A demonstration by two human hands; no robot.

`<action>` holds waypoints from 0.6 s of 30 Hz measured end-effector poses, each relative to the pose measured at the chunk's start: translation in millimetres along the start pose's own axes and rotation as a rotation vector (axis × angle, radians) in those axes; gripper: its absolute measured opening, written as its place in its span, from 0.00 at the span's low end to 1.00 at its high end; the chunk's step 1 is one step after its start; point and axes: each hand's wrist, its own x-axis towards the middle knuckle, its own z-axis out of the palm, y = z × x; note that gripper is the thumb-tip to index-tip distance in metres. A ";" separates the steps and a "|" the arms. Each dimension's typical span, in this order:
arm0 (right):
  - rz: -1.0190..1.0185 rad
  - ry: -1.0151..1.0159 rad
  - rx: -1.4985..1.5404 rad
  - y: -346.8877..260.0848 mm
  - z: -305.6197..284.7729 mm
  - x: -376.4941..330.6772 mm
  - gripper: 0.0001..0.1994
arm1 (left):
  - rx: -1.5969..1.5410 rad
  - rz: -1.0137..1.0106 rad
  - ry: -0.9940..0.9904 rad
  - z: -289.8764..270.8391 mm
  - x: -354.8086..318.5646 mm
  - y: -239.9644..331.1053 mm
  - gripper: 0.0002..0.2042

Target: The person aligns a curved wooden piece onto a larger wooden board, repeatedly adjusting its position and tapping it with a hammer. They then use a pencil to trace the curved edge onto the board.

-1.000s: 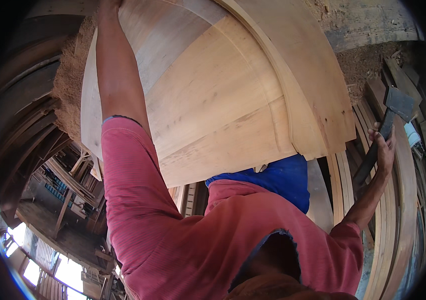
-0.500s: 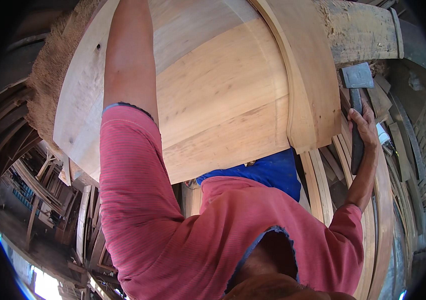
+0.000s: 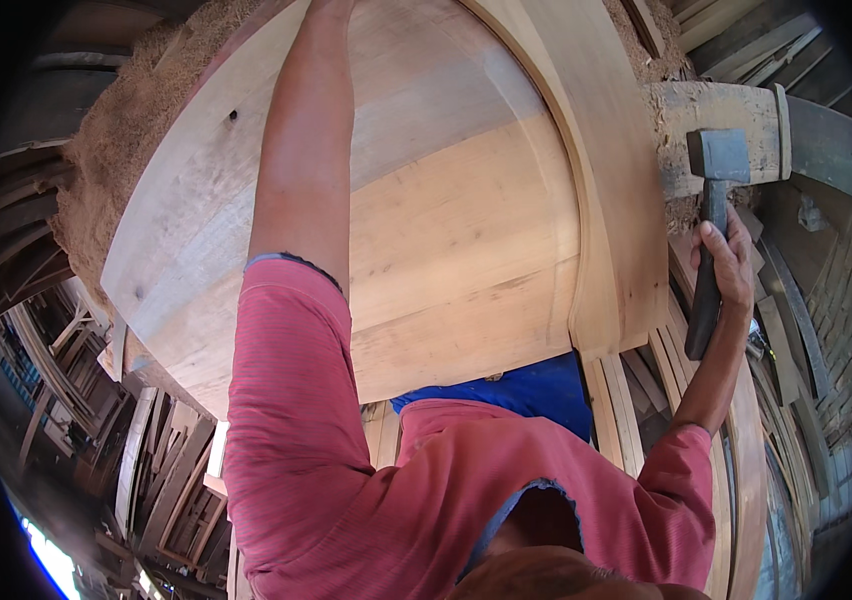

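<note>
Raised since a second ago, the right hand (image 3: 731,265) stays clamped on the hammer (image 3: 714,235); left hand's grip unseen atop the arched wooden panel (image 3: 466,240); sawdust (image 3: 111,150), stacked timber (image 3: 156,470) around.

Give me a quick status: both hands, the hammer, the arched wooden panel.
Right hand gripping dark-handled grey-headed hammer, raised beside arched pale wooden panel. Left arm stretched up across panel, left hand at its top edge, mostly out of view. Nothing between hammer and panel.

arched wood panel (image 3: 446,230) centre, before the person | sawdust heap (image 3: 116,140) left of panel, at its edge | hammer (image 3: 711,230) right of panel, in right hand (image 3: 731,270) | wooden block (image 3: 716,125) behind hammer head | curved strips (image 3: 636,400) below panel's right end
</note>
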 end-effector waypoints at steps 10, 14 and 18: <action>-0.059 0.014 -0.106 -80.0 26.1 127.0 0.32 | -0.842 0.050 -0.354 29.3 54.7 -51.8 0.12; -0.093 0.000 -0.114 -99.3 45.2 152.8 0.32 | -0.966 0.072 -0.375 33.2 51.2 -39.9 0.13; -0.089 -0.128 -0.185 -113.1 56.4 168.0 0.31 | -1.063 0.108 -0.343 29.3 37.6 -33.3 0.17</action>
